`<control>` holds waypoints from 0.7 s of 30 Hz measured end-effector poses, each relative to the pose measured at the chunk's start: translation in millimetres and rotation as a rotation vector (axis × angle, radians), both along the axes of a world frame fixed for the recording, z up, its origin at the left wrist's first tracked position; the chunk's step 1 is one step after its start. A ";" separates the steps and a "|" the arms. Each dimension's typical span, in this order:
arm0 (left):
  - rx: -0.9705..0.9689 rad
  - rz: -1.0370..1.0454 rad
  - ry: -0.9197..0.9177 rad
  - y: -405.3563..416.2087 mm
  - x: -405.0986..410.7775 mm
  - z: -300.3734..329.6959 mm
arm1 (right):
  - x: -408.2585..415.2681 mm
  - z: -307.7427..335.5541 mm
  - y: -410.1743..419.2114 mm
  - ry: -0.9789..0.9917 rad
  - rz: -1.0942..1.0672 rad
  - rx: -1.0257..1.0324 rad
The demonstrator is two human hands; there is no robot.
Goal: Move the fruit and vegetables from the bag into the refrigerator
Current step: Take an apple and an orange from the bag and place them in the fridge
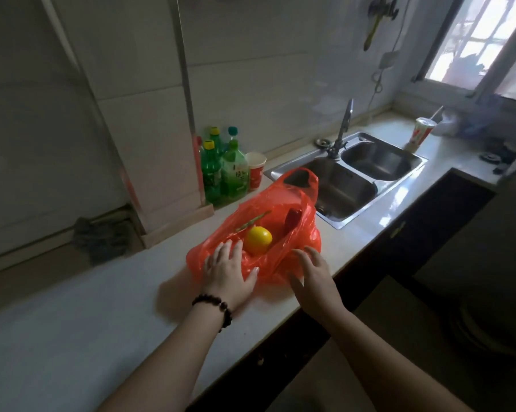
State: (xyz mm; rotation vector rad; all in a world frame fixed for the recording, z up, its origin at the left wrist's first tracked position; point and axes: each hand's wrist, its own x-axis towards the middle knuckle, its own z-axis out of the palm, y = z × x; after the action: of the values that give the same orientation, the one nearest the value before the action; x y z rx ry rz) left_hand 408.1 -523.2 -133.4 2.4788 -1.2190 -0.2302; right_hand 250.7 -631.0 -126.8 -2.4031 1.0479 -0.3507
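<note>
**Groceries wait at the counter's edge**

We stand at the long white countertop, where the crumpled red plastic bag lies slumped beside the steel double sink, its mouth gaping towards us so the produce shows. Our left hand rests flat on the near rim, fingers spread wide; our right hand hovers open alongside, holding nothing, likely to part the plastic. Inside sit a round yellow citrus fruit, a dark red vegetable and a thin green stalk. No refrigerator is visible.
</note>
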 end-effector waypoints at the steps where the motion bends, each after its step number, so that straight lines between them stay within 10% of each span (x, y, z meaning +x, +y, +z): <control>1: 0.008 0.015 0.001 -9.9 3.6 -3.8 | 10.4 -1.8 -16.8 -0.006 0.012 0.012; 21: 0.150 0.726 0.163 -173.5 25.5 -61.0 | 214.1 -58.8 -233.7 0.291 0.962 -0.050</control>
State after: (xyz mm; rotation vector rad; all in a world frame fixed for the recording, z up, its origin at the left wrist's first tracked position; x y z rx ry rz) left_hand 433.6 -696.7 -194.4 2.7751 -0.1972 -0.3190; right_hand 464.8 -864.7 -185.6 -2.7183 -0.1073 0.3192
